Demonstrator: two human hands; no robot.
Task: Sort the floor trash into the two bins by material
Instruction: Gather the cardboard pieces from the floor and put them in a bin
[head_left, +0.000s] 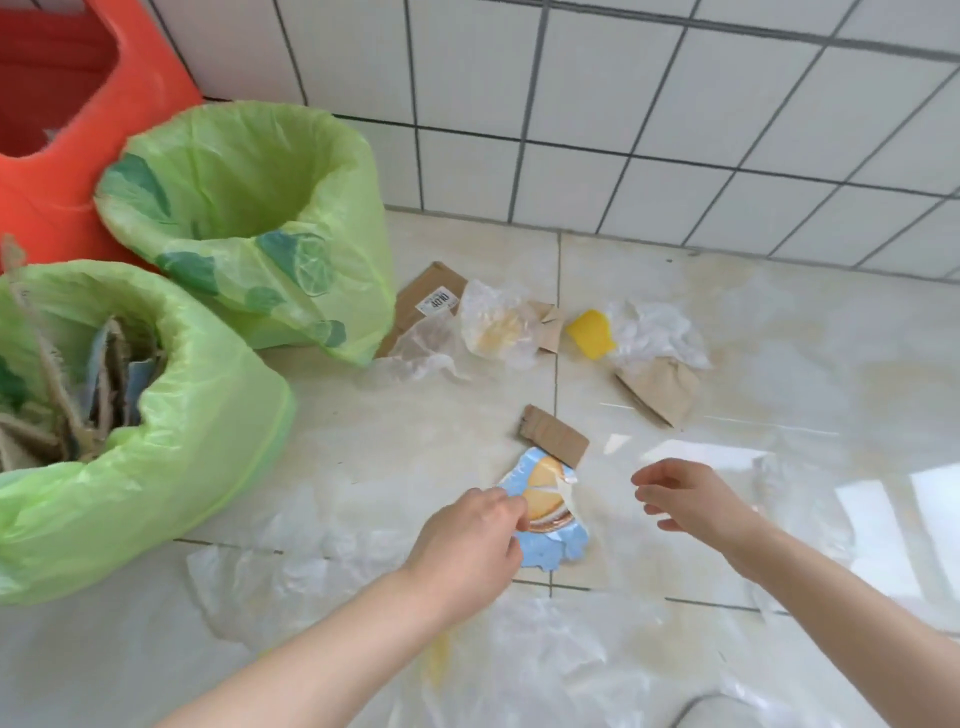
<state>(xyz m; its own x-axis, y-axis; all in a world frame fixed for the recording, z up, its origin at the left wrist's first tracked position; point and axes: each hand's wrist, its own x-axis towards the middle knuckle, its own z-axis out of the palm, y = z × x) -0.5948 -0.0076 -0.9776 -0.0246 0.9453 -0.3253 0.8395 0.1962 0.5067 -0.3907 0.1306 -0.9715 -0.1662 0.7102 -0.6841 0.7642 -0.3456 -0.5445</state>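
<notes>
Two bins lined with green bags stand at the left: the near bin (218, 447) holds cardboard scraps, and the far bin (332, 171) looks empty inside. A torn blue card piece with an orange picture (550, 504) lies on the floor tiles. My left hand (472, 540) pinches its left edge. My right hand (691, 499) hovers to its right, fingers apart and holding nothing. A small brown cardboard strip (553, 434) lies just beyond the blue piece.
Further back lie a brown cardboard piece with a label (426, 293), crumpled clear plastic bags (493, 322), a yellow scrap (592, 332) and a brown paper piece (662, 387). Thin clear plastic film (519, 649) covers the near floor. An orange bag (47, 104) fills the top left corner.
</notes>
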